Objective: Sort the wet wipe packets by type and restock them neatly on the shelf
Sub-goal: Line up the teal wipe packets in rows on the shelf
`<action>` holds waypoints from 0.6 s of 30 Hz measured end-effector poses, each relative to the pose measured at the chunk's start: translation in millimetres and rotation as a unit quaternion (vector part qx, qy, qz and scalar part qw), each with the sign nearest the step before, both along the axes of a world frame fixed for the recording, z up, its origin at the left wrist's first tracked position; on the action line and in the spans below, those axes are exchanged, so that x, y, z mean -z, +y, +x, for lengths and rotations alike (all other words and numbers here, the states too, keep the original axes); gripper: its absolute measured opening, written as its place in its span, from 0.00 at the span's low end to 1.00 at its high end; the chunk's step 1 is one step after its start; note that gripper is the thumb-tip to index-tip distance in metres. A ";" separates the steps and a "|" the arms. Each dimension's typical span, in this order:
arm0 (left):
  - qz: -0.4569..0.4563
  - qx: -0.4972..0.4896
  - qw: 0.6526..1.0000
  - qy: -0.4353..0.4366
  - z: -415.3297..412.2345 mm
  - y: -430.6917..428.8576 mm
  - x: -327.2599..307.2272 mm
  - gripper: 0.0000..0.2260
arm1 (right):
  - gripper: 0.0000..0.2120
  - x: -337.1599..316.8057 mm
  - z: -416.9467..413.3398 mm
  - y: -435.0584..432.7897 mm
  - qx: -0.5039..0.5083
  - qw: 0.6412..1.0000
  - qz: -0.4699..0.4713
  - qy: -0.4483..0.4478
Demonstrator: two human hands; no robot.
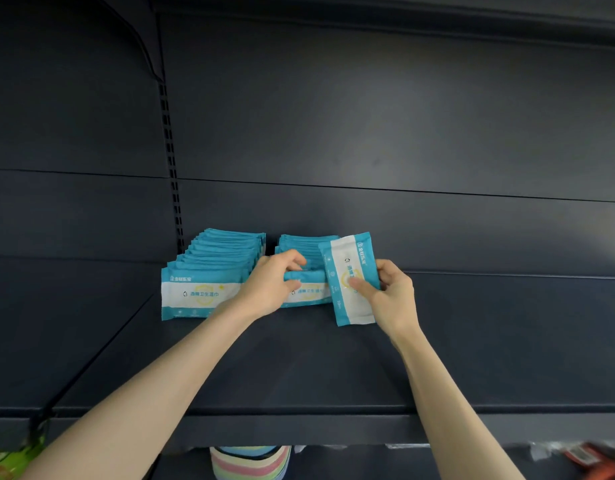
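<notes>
On the dark shelf (299,368), two rows of blue-and-white wet wipe packets stand on edge near the back panel. The left row (212,271) runs back from a front packet whose printed face is readable only as blurred characters. The right row (308,245) is mostly hidden behind the left hand (271,285). That hand's grip is curled over the tops of the front packets, with the thumb against the front face. How many packets it takes in cannot be told.

Just right of that row, the right hand (391,296) pinches a single packet (349,271) turned on end. The thumb lies on its face and the fingers are out of sight behind it. Whether its lower end touches the shelf is unclear.

Below the shelf edge, a striped item (250,462), a green pack (8,462) and a blurred red-orange thing (597,459) are cut off by the frame.
</notes>
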State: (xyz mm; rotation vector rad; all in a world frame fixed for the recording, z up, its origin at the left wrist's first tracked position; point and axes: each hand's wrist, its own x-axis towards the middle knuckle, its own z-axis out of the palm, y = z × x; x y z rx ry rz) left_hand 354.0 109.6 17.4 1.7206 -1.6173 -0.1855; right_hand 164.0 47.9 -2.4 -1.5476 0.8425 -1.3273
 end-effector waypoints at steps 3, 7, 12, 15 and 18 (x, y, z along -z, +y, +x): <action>-0.028 -0.012 0.999 -0.042 -0.2 -7.7 2.3 0.13 | 0.10 0.9 0.2 -0.4 0.008 1.000 -0.010 0.010; -0.070 -0.039 0.991 -0.112 0.7 -13.3 3.8 0.14 | 0.10 1.0 1.1 1.6 0.006 0.999 -0.020 0.027; -0.108 -0.054 0.978 -0.170 0.1 -18.8 11.3 0.15 | 0.11 1.0 2.0 1.2 0.015 0.999 -0.020 0.038; -0.124 -0.063 0.972 -0.189 1.4 -19.1 14.1 0.16 | 0.11 1.8 1.7 0.7 0.016 0.999 -0.016 0.036; -0.166 -0.054 0.975 -0.140 0.7 -13.1 16.4 0.18 | 0.10 2.2 1.1 0.2 0.005 1.000 -0.007 0.029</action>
